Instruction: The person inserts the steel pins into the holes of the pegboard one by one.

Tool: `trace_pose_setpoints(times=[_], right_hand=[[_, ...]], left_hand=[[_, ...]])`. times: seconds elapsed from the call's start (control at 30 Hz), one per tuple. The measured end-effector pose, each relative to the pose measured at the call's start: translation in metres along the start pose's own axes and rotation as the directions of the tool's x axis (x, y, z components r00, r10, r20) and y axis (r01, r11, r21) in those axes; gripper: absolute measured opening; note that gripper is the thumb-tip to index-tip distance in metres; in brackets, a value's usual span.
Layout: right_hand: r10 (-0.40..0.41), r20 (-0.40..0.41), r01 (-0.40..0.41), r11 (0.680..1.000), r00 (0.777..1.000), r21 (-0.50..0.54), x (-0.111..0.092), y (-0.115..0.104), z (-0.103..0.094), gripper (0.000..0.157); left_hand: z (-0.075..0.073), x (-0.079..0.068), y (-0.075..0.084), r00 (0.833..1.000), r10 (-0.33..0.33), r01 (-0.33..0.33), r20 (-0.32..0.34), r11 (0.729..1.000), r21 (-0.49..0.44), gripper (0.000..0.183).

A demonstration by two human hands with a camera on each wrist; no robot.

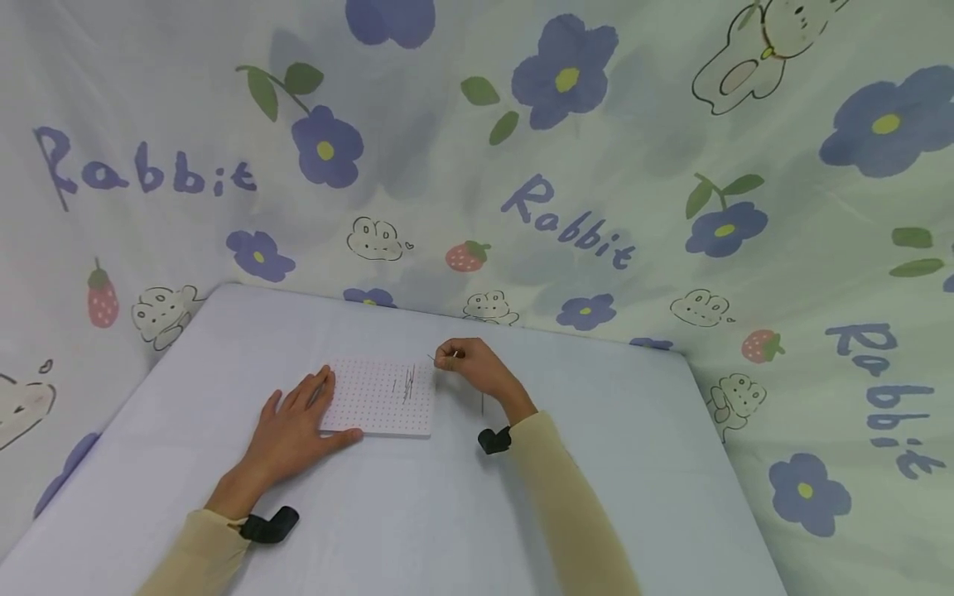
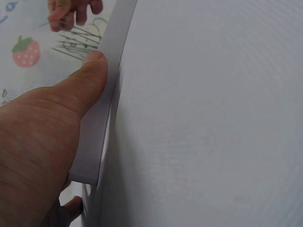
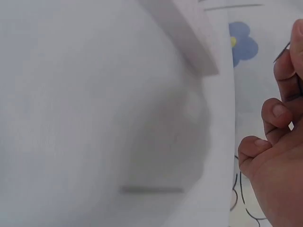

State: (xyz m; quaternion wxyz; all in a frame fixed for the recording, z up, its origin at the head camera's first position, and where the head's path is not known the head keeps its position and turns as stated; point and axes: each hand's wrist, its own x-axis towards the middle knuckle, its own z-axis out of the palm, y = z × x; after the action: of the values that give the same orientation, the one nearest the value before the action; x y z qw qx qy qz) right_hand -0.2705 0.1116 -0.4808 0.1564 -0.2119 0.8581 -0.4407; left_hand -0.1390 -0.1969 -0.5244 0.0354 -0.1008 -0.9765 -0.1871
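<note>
A white board (image 1: 358,414) with a grid of small red dots lies flat on the table. Several thin dark needle-like sticks (image 1: 408,385) stand in its right half; the left wrist view shows these sticks (image 2: 75,45) beyond the board's edge (image 2: 97,137). My left hand (image 1: 291,426) rests at the board's left side, fingers extended along that edge and thumb (image 2: 90,78) against the front edge. Above the board's back right corner, my right hand (image 1: 477,364) pinches a thin dark stick (image 3: 281,52) between thumb and index finger, its other fingers curled.
Another thin dark stick (image 3: 151,190) lies on the white table (image 1: 358,513), right of the board and beneath the right forearm. A patterned cloth (image 1: 417,190) with flowers and rabbits hangs behind the table. Black cameras (image 1: 270,526) sit on both wrists.
</note>
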Motion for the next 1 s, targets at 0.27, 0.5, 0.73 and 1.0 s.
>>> trace_pose_setpoints(times=[0.27,0.5,0.73,1.0], right_hand=[[0.023,-0.081,-0.007,0.981,0.996,0.194,0.007,-0.001,0.018,0.014],[0.075,-0.154,-0.040,0.975,0.985,0.218,0.015,0.002,0.034,0.013],[0.079,-0.182,-0.042,0.980,0.980,0.197,0.023,0.004,0.046,0.009],[0.091,-0.191,-0.066,0.989,0.977,0.133,0.024,-0.001,0.056,0.008]], left_hand=[[0.001,0.000,-0.001,1.000,0.003,-0.003,0.008,1.000,-0.001,0.112],[-0.001,-0.001,0.001,1.000,-0.004,0.004,0.007,1.000,0.003,0.113],[-0.001,-0.001,0.000,1.000,-0.001,0.001,0.009,1.000,0.000,0.113],[-0.001,0.000,-0.001,1.000,0.002,-0.002,0.011,1.000,0.000,0.113]])
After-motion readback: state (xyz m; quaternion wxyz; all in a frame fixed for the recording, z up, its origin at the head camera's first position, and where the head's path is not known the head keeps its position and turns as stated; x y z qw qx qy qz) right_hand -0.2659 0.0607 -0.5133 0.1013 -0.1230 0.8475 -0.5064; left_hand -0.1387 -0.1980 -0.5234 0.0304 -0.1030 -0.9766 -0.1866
